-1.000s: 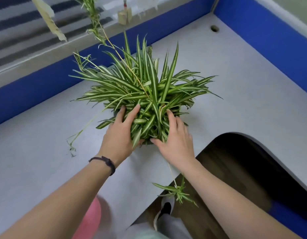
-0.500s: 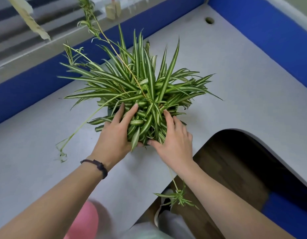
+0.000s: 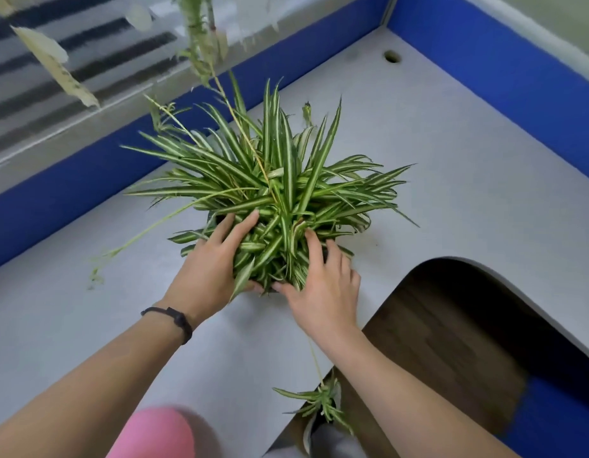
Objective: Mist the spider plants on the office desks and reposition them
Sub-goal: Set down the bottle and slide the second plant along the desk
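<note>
The spider plant (image 3: pixel 279 193) sits mid-surface (image 3: pixel 451 160), its pot hidden under leaves. My left hand (image 3: pixel 207 276) and right hand (image 3: pixel 322 292) cup its base, fingers (image 3: pixel 240 226) spread and clamped on it. I should slide it evenly, minding the plantlet (image 3: pixel 322 399) dangling off the edge.

Spider plant (image 3: pixel 279 186) on desk (image 3: pixel 451 153), between left hand (image 3: pixel 210 272), right hand (image 3: pixel 322 292).

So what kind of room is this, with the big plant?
Most likely an office cubicle. The plant sits on a grey desk walled in by blue dividers, and the desk has a round cable hole in the corner. Both hands, left and right, hold the plant.
</note>
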